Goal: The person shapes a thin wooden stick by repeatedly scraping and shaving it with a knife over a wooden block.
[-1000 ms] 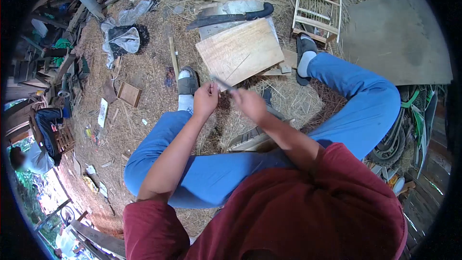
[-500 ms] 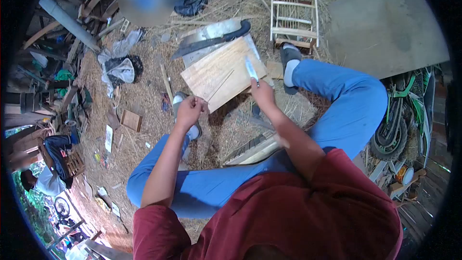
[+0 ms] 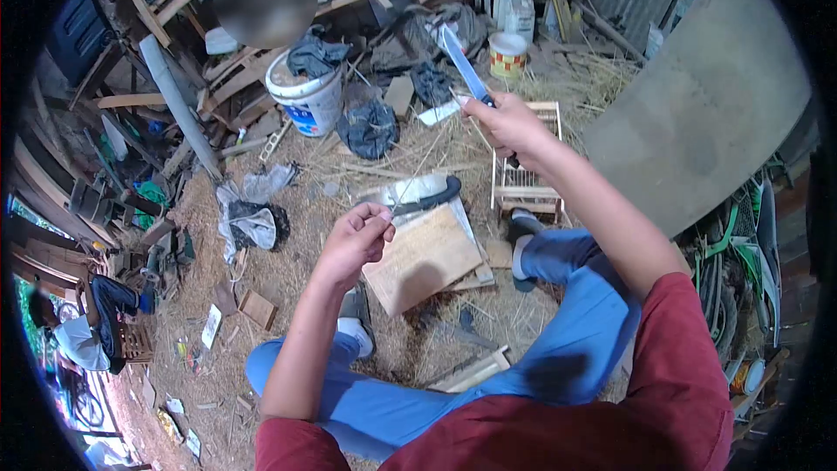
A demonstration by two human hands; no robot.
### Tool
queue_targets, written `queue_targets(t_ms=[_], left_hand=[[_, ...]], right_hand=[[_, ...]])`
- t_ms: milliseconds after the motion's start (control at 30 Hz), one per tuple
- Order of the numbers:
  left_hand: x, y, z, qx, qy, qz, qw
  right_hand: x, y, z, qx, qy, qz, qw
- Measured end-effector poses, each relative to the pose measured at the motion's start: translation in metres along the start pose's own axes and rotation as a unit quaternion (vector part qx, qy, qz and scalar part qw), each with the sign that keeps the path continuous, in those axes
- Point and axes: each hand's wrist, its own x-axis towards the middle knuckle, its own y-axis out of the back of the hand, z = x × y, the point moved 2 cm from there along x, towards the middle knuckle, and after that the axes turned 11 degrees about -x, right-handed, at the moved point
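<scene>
A white bucket [image 3: 307, 112] with blue print, dark plastic [image 3: 318, 57] draped over its rim, stands on the straw-strewn floor [image 3: 309, 253] near a crumpled black bag [image 3: 368, 131]. Farther right are a red-and-yellow tub [image 3: 507, 58] and a broad grey panel [image 3: 693, 113]; a person [image 3: 83, 342] sits at far left.

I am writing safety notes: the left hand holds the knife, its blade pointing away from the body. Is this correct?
Not the left hand: the head view shows the knife in the right hand, its blade pointing away from the body.
</scene>
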Motion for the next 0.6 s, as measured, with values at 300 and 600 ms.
queue_targets(t_ms=[300, 600], left_hand=[[0.013, -0.011, 0.053, 0.023, -0.055, -0.013, 0.998], [0.016, -0.007, 0.079, 0.038, -0.092, -0.001, 0.995]], right_hand=[[0.004, -0.015, -0.036, 0.121, 0.051, -0.001, 0.991], [0.024, -0.045, -0.051, 0.211, 0.117, 0.001, 0.97]])
